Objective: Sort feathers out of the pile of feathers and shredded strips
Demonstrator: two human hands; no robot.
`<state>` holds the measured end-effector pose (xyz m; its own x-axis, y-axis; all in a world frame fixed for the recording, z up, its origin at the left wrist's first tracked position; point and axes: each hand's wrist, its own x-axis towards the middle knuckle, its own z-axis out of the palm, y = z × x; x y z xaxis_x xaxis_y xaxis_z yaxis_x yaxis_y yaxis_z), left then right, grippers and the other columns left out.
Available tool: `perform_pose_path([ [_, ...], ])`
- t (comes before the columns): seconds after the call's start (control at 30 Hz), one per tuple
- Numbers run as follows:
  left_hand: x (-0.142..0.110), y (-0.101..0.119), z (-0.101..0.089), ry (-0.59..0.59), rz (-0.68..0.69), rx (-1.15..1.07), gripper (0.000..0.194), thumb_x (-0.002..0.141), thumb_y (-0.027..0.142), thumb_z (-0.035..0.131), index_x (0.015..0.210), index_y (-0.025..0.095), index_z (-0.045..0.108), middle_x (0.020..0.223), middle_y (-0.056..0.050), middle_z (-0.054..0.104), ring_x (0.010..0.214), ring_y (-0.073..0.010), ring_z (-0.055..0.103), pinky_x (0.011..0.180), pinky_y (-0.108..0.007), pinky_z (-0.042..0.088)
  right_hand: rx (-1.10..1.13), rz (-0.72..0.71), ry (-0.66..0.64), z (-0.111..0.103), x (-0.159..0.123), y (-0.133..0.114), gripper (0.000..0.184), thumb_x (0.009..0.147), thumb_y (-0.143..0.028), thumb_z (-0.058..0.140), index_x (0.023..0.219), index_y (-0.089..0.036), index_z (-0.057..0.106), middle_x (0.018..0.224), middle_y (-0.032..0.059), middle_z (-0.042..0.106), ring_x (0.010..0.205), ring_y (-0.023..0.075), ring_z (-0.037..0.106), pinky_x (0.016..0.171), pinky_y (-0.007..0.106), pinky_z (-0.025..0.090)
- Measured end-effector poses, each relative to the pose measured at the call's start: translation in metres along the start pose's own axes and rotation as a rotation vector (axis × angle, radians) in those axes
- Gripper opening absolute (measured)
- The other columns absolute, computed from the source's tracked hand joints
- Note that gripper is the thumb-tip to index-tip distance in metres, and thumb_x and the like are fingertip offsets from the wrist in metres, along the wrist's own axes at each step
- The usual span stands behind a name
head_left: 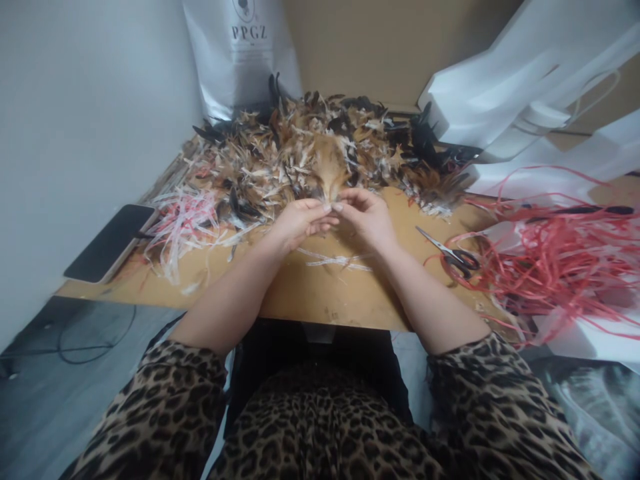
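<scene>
A small bunch of golden-brown feathers stands upright between my hands, its pale base pinched by both. My left hand grips that base from the left with thumb and fingertips. From the right, my right hand pinches at the same spot, so the two thumbs nearly meet. Just behind lies a wide heap of brown, black and white feathers. Below my hands, some white strips lie on the brown table.
Scissors with black handles lie right of my hands, beside a tangle of red strips. At left are a phone and a pink-and-white strip bundle. A white printed bag stands behind; white sheeting is at back right.
</scene>
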<state>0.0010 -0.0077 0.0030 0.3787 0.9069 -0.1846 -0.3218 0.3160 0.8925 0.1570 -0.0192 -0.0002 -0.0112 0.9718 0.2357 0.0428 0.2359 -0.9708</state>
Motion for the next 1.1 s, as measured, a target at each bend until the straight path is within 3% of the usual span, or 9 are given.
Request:
perform_pose_path([
  [0.17,0.000,0.001,0.000,-0.007,-0.023,-0.095,0.008,0.080,0.014,0.068,0.082,0.007,0.070,0.088,-0.011,0.074,0.073,-0.0103,0.068,0.072,-0.021,0.053,-0.583,-0.331,0.003,-0.004,-0.004,-0.001,0.037,0.074,-0.032,0.069,0.108,-0.019,0.061,0.090,0.0051,0.066,0.075,0.0171,0.058,0.071,0.033,0.047],
  [0.3,0.000,-0.002,0.001,-0.015,-0.045,-0.076,0.010,0.078,0.017,0.070,0.082,0.008,0.071,0.088,-0.012,0.074,0.076,-0.0121,0.069,0.078,-0.025,0.053,-0.819,-0.410,-0.002,-0.003,-0.006,-0.002,0.030,0.079,-0.029,0.064,0.106,-0.019,0.060,0.089,0.0063,0.066,0.081,0.0205,0.060,0.076,0.035,0.045],
  [0.5,0.000,-0.004,0.000,-0.006,-0.017,-0.055,0.013,0.075,0.020,0.075,0.078,0.009,0.070,0.084,-0.009,0.074,0.074,-0.0112,0.069,0.077,-0.024,0.053,-0.748,-0.366,0.028,-0.003,-0.004,-0.003,0.026,0.078,-0.030,0.064,0.101,-0.019,0.060,0.082,0.0026,0.065,0.071,0.0159,0.057,0.070,0.030,0.043],
  [0.67,0.001,0.007,-0.003,0.125,0.105,-0.094,0.008,0.079,0.018,0.070,0.082,0.011,0.070,0.087,-0.007,0.075,0.078,-0.0100,0.070,0.075,-0.020,0.052,-0.647,-0.261,-0.057,-0.018,0.002,-0.003,0.013,0.077,-0.027,0.063,0.085,-0.017,0.066,0.076,0.0023,0.065,0.066,0.0136,0.055,0.067,0.028,0.042],
  [0.73,0.003,0.010,-0.005,0.175,0.124,-0.091,0.008,0.080,0.019,0.069,0.082,0.011,0.069,0.087,-0.007,0.075,0.077,-0.0097,0.070,0.073,-0.019,0.051,-0.714,-0.197,-0.149,-0.021,0.003,-0.002,0.010,0.077,-0.023,0.061,0.073,-0.016,0.066,0.071,0.0024,0.065,0.064,0.0136,0.054,0.066,0.027,0.041],
  [0.83,0.004,0.012,-0.005,0.215,0.114,-0.079,0.009,0.080,0.020,0.070,0.082,0.011,0.068,0.087,-0.007,0.075,0.075,-0.0091,0.070,0.071,-0.018,0.051,-0.860,-0.136,-0.261,-0.016,0.001,-0.002,0.010,0.077,-0.021,0.060,0.073,-0.017,0.068,0.074,0.0042,0.068,0.066,0.0149,0.056,0.066,0.028,0.040],
  [1.1,0.004,0.009,-0.005,0.220,0.108,-0.056,0.012,0.079,0.022,0.071,0.082,0.012,0.067,0.085,-0.006,0.075,0.070,-0.0072,0.068,0.066,-0.016,0.049,-1.103,0.004,-0.314,0.006,-0.003,-0.005,0.010,0.078,-0.021,0.061,0.079,-0.018,0.071,0.079,0.0107,0.071,0.071,0.0203,0.061,0.066,0.030,0.041],
])
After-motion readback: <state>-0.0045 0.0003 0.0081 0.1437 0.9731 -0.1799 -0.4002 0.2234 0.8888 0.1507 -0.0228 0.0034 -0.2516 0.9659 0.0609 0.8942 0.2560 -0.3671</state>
